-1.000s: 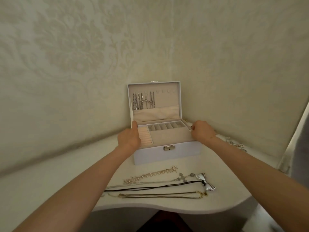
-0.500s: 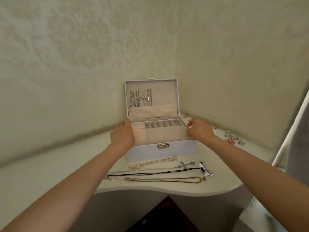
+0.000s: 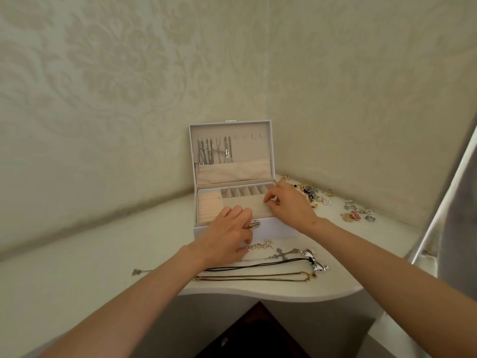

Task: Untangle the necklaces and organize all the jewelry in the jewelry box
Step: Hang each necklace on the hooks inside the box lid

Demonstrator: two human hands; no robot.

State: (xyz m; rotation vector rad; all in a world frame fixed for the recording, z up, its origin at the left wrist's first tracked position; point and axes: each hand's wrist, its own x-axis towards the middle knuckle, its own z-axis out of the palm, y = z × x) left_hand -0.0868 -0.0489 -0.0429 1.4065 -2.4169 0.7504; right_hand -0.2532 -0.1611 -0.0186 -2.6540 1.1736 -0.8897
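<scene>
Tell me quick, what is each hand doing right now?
Left hand: open, fingers resting on the jewelry box front, holding nothing.
Right hand: fingers curled over the tray; cannot tell if they pinch anything.
</scene>
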